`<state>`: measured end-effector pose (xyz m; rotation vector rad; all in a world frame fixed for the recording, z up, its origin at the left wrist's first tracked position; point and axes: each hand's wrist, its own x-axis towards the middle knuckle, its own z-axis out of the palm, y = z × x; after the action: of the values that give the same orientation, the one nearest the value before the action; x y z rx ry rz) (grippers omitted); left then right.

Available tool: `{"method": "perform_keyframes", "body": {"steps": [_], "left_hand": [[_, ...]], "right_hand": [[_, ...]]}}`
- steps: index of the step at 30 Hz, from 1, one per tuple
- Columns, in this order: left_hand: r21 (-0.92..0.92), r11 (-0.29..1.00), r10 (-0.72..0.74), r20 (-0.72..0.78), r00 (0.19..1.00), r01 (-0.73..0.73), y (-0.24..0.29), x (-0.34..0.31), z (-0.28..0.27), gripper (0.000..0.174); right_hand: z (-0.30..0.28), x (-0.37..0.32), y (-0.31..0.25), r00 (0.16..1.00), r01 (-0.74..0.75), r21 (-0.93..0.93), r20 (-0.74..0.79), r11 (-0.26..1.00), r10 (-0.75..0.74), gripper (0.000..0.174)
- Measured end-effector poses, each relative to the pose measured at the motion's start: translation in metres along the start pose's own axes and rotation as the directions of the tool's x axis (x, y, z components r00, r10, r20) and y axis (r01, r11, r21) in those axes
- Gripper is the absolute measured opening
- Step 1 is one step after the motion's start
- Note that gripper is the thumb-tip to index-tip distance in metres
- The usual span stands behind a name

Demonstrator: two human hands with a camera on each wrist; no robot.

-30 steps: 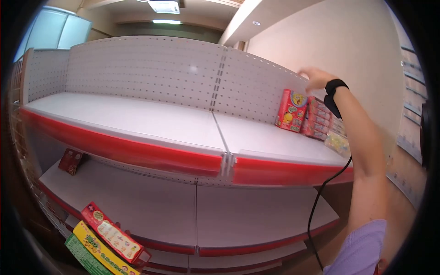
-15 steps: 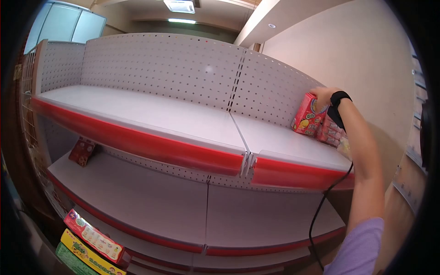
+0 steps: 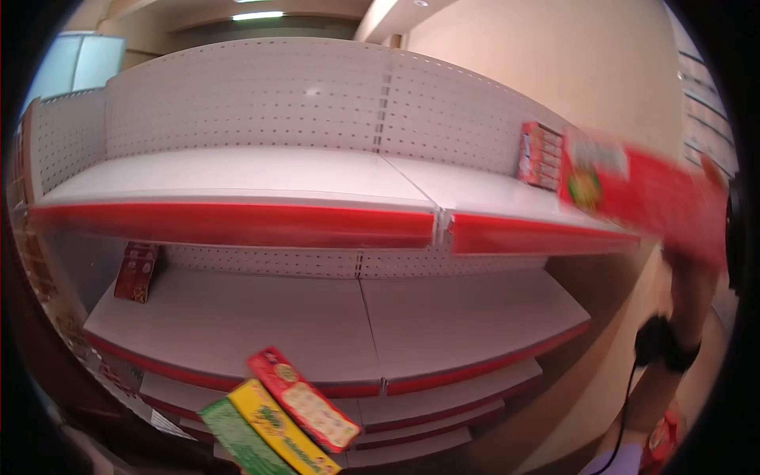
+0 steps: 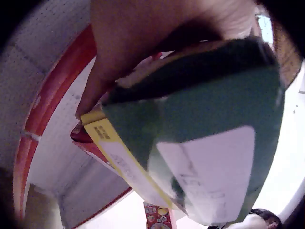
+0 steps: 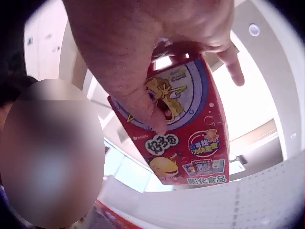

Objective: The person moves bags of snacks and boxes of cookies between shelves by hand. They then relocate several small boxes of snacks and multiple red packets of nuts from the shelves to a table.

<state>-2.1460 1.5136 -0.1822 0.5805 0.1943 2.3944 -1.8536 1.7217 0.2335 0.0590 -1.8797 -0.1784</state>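
My right hand (image 5: 190,90) grips a red snack box (image 5: 183,129) with a cartoon figure on it, thumb on the front and fingers behind. In the head view this red box (image 3: 641,198) is blurred, lifted at the far right in front of the upper shelf (image 3: 237,178), and it hides the hand. My left hand (image 4: 143,52) holds a stack of flat boxes from above: a green one (image 4: 205,119), a yellow one (image 4: 119,152) and a red one under them. The same stack (image 3: 277,412) shows at the bottom of the head view.
A row of red boxes (image 3: 541,154) stands at the right end of the upper shelf against the pegboard back (image 3: 237,95). One dark red box (image 3: 134,271) leans at the left of the lower shelf (image 3: 332,317). A black wrist strap (image 3: 663,344) with a cable hangs at the right.
My right hand took one red box from the row on the upper shelf and pulled it off, towards me and to the right. The stack in my left hand shifted rightward in view.
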Motion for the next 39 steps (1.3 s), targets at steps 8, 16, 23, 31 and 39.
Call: {"method": "perform_keyframes", "body": {"steps": [8, 16, 23, 31, 39], "left_hand": [[-0.022, 0.933, -0.355, 0.081, 0.931, 0.358, -0.023, -0.059, 0.019, 0.078], [-0.064, 0.643, -0.751, 0.140, 0.645, 0.763, -0.079, -0.177, 0.074, 0.083], [0.009, 0.240, -0.950, 0.210, 0.232, 0.971, -0.131, -0.370, 0.127, 0.089], [0.277, -0.066, -0.933, 0.324, -0.158, 0.959, -0.141, -0.556, 0.221, 0.085], [-0.071, -0.553, -0.757, 0.459, -0.465, 0.830, -0.207, -0.682, 0.276, 0.077]], "right_hand": [[-0.008, -0.218, -0.120, 0.449, -0.819, 0.510, 0.284, 0.263, 0.848, 0.082], [-0.123, -0.321, -0.233, 0.219, -0.859, 0.477, 0.011, 0.188, 0.976, 0.071], [-0.265, -0.384, -0.405, -0.012, -0.882, 0.443, -0.365, 0.162, 0.931, 0.062], [-0.396, -0.393, -0.559, -0.093, -0.976, -0.124, -0.508, -0.179, 0.856, 0.046], [-0.537, -0.436, -0.625, -0.188, -0.978, -0.028, -0.296, -0.206, 0.937, 0.071]]}}
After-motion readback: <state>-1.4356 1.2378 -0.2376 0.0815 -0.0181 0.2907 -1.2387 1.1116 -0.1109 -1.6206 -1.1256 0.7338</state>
